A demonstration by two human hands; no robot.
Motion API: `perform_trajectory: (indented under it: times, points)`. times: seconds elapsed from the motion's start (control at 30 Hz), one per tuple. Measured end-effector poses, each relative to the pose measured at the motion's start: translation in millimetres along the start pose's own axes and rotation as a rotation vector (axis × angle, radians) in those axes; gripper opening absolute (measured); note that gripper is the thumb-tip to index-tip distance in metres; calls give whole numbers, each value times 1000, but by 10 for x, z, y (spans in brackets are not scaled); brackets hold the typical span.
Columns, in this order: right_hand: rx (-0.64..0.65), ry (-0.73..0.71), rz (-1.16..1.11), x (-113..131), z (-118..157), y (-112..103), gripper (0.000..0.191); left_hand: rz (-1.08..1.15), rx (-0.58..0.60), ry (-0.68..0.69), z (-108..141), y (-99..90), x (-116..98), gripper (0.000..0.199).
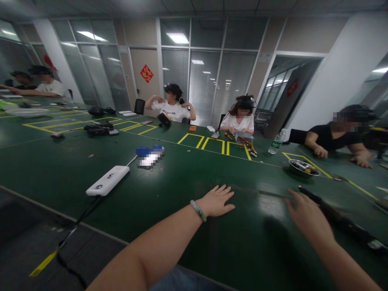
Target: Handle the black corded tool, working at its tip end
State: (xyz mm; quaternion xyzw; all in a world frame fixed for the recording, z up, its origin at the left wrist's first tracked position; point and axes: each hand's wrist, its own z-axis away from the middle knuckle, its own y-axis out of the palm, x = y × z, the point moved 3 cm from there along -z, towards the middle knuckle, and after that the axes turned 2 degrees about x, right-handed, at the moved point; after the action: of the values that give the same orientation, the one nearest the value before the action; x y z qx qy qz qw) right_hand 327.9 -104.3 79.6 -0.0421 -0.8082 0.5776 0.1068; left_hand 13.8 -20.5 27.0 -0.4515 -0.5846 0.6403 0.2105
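My left hand (pixel 216 201) lies palm down on the green table (pixel 145 214), fingers spread, with a pale green bangle (pixel 198 211) round its wrist. Nothing is in it. To the right, my right hand (pixel 307 214) is over the table with its fingers apart and nothing held; it is slightly blurred. Close beside it on the right lies a closed black umbrella-like object (pixel 342 222). A white power bank (pixel 108 180) marked 3 rests to the left, cabled to a phone (pixel 150 159) with a blue item behind it.
Beyond my right hand are a metal bowl (pixel 304 167) of small items and a water bottle (pixel 275 142). Several people sit around the table. Black cables (pixel 98 128) lie at the far left. Yellow tape (pixel 212 139) marks the far side, near a box with coloured wires (pixel 245 137).
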Motion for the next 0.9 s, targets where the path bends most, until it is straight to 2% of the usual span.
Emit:
perform_trajectory:
  times: [0.1,0.2,0.3,0.37,0.43,0.5,0.53,0.6,0.73,0.83,0.9]
  points:
    - [9,-248,-139,1057,49,176,50,-28,-33,0,-9,22,0,66]
    - [74,-448,-274,1833,175,383,49,-96,-58,41,-29,64,-1,63]
    - [189,-590,-365,2169,259,585,51,-159,-19,126,-49,120,-1,58]
    - [247,-630,-397,2197,277,662,53,-168,-7,151,-55,134,5,57]
    - [288,-649,-386,2120,269,693,53,-155,-4,147,-54,128,7,57]
    - [295,-613,-323,1931,224,702,56,-118,-7,109,-47,106,11,61]
    - [273,-547,-276,1779,180,702,59,-93,-18,79,-41,88,15,62]
    - [186,-329,-161,1341,68,691,68,-43,-34,27,-28,55,27,64]
    - [-81,218,106,82,-19,568,81,17,1,31,-11,22,41,67]
    - [-221,581,193,-857,175,461,94,47,9,33,-9,10,54,67]
    - [-238,722,171,-1356,360,432,102,61,11,26,-10,7,58,67]
